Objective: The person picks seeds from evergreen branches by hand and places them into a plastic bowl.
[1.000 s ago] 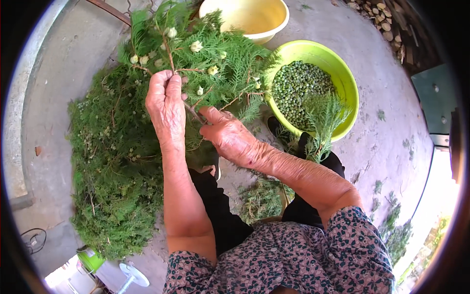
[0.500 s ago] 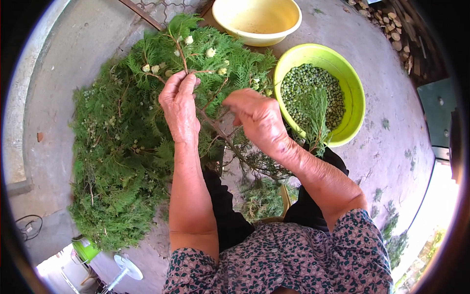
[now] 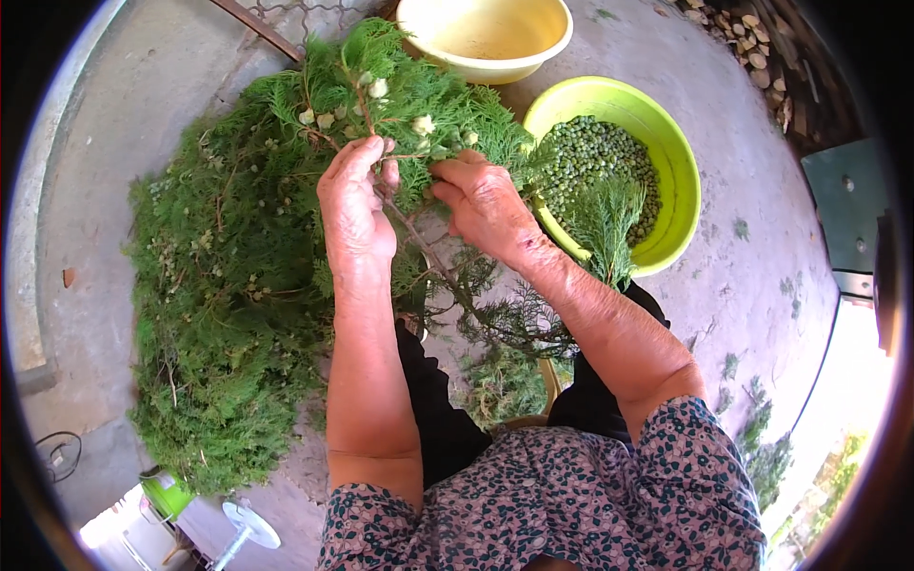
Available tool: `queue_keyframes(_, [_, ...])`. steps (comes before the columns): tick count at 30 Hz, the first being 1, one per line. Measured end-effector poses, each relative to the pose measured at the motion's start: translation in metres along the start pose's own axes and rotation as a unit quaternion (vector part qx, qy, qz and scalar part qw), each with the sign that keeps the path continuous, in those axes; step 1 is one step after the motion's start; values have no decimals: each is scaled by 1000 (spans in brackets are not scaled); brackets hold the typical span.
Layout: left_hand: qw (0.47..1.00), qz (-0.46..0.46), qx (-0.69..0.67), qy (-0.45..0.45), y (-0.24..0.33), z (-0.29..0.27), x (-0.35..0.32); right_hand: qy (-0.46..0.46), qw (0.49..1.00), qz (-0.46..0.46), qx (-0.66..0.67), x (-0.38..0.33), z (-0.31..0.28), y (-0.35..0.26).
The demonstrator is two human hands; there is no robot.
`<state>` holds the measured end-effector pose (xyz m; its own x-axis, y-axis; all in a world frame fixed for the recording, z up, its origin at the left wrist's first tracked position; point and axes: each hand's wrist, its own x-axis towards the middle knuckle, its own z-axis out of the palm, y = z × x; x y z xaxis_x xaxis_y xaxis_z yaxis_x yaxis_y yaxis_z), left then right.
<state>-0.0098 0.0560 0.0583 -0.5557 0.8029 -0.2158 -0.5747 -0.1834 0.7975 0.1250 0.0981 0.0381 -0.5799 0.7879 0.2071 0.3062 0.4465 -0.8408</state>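
Note:
My left hand (image 3: 357,205) is closed around a brown stem of a leafy evergreen branch (image 3: 419,243), which bears pale green cones (image 3: 422,125). Close by on the right, my right hand (image 3: 484,202) has its fingers pinched together among the twigs of the same branch; what they grip is hidden. The branch's woody stem runs down between my forearms toward my lap. Beyond my right hand, a lime-green basin (image 3: 682,190) holds many small green cones (image 3: 609,157), and a feathery sprig (image 3: 609,224) hangs over its near rim.
A big heap of cut evergreen branches (image 3: 228,324) lies to the left. At the top sits a pale yellow basin (image 3: 562,46). Stacked firewood (image 3: 759,59) and a dark green cabinet (image 3: 845,205) stand at the right. A green bucket (image 3: 168,495) is at lower left.
My right hand has moved up slightly and its fingers have come in against the twigs. My left hand keeps its hold on the stem. The whole view has shifted a little.

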Motion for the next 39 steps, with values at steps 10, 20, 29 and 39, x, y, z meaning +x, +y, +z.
queue_keyframes(10, [998,8,59,2,-10,15,-3,62,997,45,16,-7,1,-3])
queue_keyframes(20, [999,-2,0,33,-13,14,-4,73,876,238,413,-7,-6,-10])
queue_keyframes(29, [994,-13,108,-7,-8,4,-4,78,832,235,496,0,-18,-2])
queue_keyframes(39, [991,-10,132,26,-7,13,-6,59,849,226,474,7,-19,-6])
